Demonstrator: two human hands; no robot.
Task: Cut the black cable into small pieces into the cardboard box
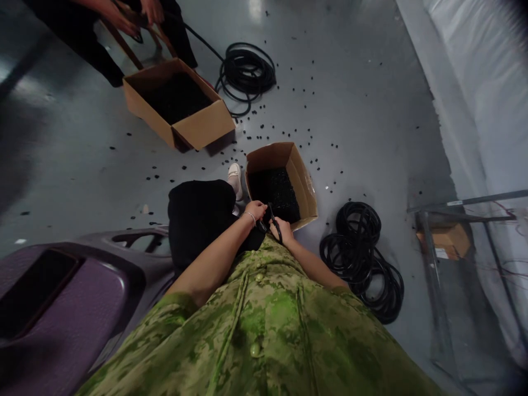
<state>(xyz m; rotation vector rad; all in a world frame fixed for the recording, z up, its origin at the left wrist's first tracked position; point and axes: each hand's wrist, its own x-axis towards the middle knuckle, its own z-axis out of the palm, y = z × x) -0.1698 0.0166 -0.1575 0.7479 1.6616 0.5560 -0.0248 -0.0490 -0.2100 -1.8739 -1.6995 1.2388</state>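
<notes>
Over the near edge of an open cardboard box, my two hands work close together. My right hand is closed round black-handled scissors, their blades pointing up toward my left hand. Pinched in the fingers of my left hand is what looks like a black hose, partly hidden by the hand. Small black pieces fill the bottom of the box.
Coiled black hose lies at right, another coil farther off. A co-worker's hands are above a second box of black bits. Black pieces litter the floor. A phone rests on a purple stool. A metal frame stands right.
</notes>
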